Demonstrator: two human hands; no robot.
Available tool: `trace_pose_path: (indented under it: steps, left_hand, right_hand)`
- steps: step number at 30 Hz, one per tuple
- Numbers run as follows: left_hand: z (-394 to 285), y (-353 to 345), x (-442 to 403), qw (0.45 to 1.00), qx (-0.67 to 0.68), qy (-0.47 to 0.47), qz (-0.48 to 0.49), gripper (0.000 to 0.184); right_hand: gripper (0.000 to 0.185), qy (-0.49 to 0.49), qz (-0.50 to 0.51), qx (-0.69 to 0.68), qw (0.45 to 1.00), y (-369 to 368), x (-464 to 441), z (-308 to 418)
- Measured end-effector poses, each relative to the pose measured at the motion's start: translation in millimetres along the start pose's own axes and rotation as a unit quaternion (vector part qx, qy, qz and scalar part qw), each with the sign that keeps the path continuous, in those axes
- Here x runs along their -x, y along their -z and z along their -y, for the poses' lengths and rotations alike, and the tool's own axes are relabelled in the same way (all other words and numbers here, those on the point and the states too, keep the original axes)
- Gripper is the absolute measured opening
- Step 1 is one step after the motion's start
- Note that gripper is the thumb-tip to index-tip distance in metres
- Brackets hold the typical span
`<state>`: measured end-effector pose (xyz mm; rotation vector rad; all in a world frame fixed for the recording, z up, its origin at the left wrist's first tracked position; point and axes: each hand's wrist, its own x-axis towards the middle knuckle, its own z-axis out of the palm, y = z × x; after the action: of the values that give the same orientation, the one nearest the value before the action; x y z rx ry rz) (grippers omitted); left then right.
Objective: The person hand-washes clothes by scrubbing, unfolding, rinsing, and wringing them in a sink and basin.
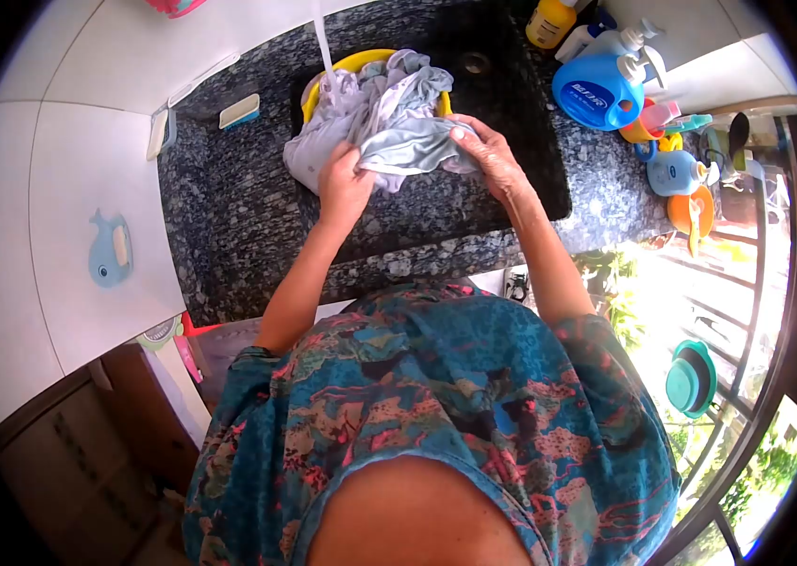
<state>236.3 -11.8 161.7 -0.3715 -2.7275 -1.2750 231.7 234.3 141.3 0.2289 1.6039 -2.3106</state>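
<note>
While one stream of water [322, 38] falls onto the heap, two hands work at the clothes [398, 99], which sit in one yellow basin [361, 59] inside one dark stone sink [512, 132]. One drain [476, 63] shows beyond the basin's right side. How many garments make up the heap cannot be told. It is crumpled and bunched, pale grey-lilac for the most part, with a grey-green stretch in front that lies in long creases between the hands. The heap rises above the rim and spills over the basin's near left side.

The left hand [346, 185] is closed, its fingers curled on the near edge of the cloth. The right hand [493, 158] is partly open: its thumb lies on top of the cloth's right end and its fingers are mostly hidden behind, so the cloth is pinched between them.

To the right, on the counter [611, 179], stand one yellow bottle [550, 21], one large blue jug [597, 92], one small light-blue bottle [674, 174] and one orange scoop [691, 209]. On the left are one two-tone block [239, 111] on the stone and one whale-shaped holder [110, 253] on the tiles.
</note>
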Motion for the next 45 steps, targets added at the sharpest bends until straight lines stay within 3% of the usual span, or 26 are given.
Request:
trace_pose_path:
  steps: [2,5,7,9,10,11,13,15,17,18,19,21,24,31,32,35,37,38,40,43,45]
  left_hand:
    - [-30.2,3.3,-13.4,0.989,-0.058,-0.132,-0.036,0.013]
    - [-61.1,-3.5,-22.5,0.983,-0.098,-0.155,0.031,0.015]
    - [-54.7,-14.0,-26.8,0.977,-0.139,-0.141,0.076,0.015]
    - [-52.8,-21.2,-31.8,0.973,-0.157,-0.121,0.115,0.014]
    - [-51.9,-24.6,-34.0,0.973,-0.167,-0.104,0.117,0.016]
    - [-51.9,-24.9,-37.4,0.972,-0.137,-0.109,0.157,0.017]
    - [-50.7,-17.5,-48.1,0.961,-0.078,-0.118,0.236,0.02]
    - [-49.3,0.2,-75.4,0.865,-0.026,-0.094,0.493,0.032]
    - [-21.6,4.9,-93.3,0.798,0.075,-0.101,0.59,0.045]
    - [-34.8,6.1,-105.9,0.781,0.001,0.004,0.625,0.055]
    - [-16.3,-6.7,-116.5,0.793,-0.082,-0.036,0.603,0.055]
    - [17.3,-36.0,-127.4,0.855,-0.274,-0.164,0.408,0.058]
    - [30.6,-68.8,-141.7,0.868,-0.301,-0.294,0.265,0.055]
    - [36.7,-127.1,-158.0,0.804,-0.333,-0.352,0.345,0.034]
    - [37.2,-129.9,-158.2,0.767,-0.375,-0.382,0.353,0.031]
    - [43.4,-124.1,-158.5,0.803,-0.352,-0.34,0.339,0.024]
    - [29.4,-104.1,-167.0,0.9,-0.269,-0.192,0.284,0.019]
    - [31.2,-94.7,-178.4,0.958,-0.165,-0.139,0.187,0.018]
    - [-9.2,-40.8,-200.9,0.981,-0.063,-0.097,0.155,0.02]
    - [-30.3,16.9,-232.9,0.973,0.172,-0.14,0.068,0.021]
    - [-114.1,60.2,-211.2,0.945,0.286,-0.155,0.006,0.014]
  right_hand:
    - [0.05,0.024,0.018,-0.006,1.0,5.2,-0.1,3.6]
    - [0.056,0.124,0.08,-0.011,0.989,0.8,4.0,18.2]
    - [0.094,0.122,0.144,0.107,0.976,-9.6,14.6,38.8]
    - [0.094,0.154,0.149,0.298,0.93,-17.6,16.6,30.0]
    - [0.092,0.207,0.109,0.396,0.888,-19.9,19.6,23.6]
    - [0.075,0.147,0.055,0.429,0.89,-22.5,24.5,18.0]
    - [0.049,0.105,0.069,0.374,0.919,-15.9,30.9,12.4]
    - [0.036,0.15,0.067,0.389,0.906,-15.3,45.9,18.2]
    - [0.028,0.192,0.071,0.398,0.894,-14.8,61.7,26.6]
    - [0.026,0.213,0.073,0.399,0.889,-13.7,68.1,32.0]
    - [0.024,0.236,0.075,0.402,0.882,-12.4,73.7,39.4]
    - [0.02,0.283,0.121,0.36,0.881,-10.1,83.9,54.4]
    - [0.019,0.33,0.192,0.304,0.873,-4.9,94.7,70.2]
    - [0.02,0.25,0.193,0.267,0.91,19.6,137.1,90.8]
    - [0.02,0.255,0.173,0.251,0.918,23.5,139.1,88.8]
    - [0.021,0.294,0.112,0.203,0.927,35.0,139.9,85.6]
    - [0.02,0.285,0.051,0.187,0.939,45.4,138.3,90.0]
    - [0.019,0.311,0.039,0.168,0.935,52.4,132.5,89.0]
    - [0.019,0.34,0.02,0.091,0.936,66.2,116.2,80.4]
    - [0.021,0.338,0.025,-0.074,0.938,63.1,92.5,87.1]
    - [0.016,0.311,0.09,-0.226,0.919,55.0,79.2,100.7]
